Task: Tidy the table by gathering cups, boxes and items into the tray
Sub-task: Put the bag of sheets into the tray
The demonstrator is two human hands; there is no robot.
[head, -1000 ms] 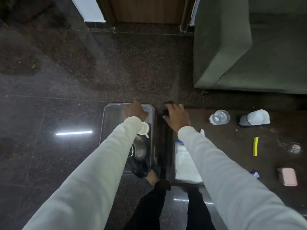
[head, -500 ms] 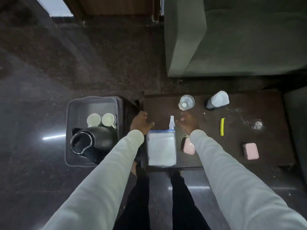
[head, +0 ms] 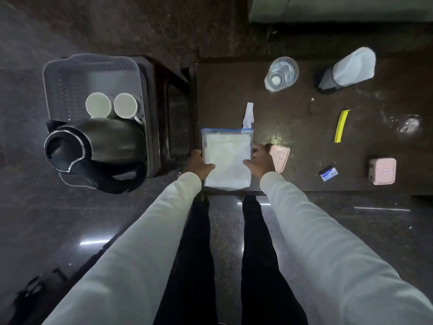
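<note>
A clear zip bag (head: 227,158) with white contents lies at the near left corner of the dark table (head: 234,85). My left hand (head: 199,164) grips its left edge and my right hand (head: 260,160) grips its right edge, thumbs on top. The grey perforated tray (head: 70,66) stands to the left on a dark stool. It holds two white cups (head: 98,105) and a black kettle (head: 112,141). A pink box (head: 280,158) touches my right hand's outer side.
On the table are a clear glass (head: 282,72), a toppled white and black bottle (head: 349,69), a white sachet (head: 248,114), a yellow strip (head: 341,126), a small blue packet (head: 329,174) and a second pink box (head: 383,171). A grey sofa (head: 328,8) stands behind.
Both hands came back from the tray to the table and closed in on the zip bag's two sides. The view dropped lower and nearer.
</note>
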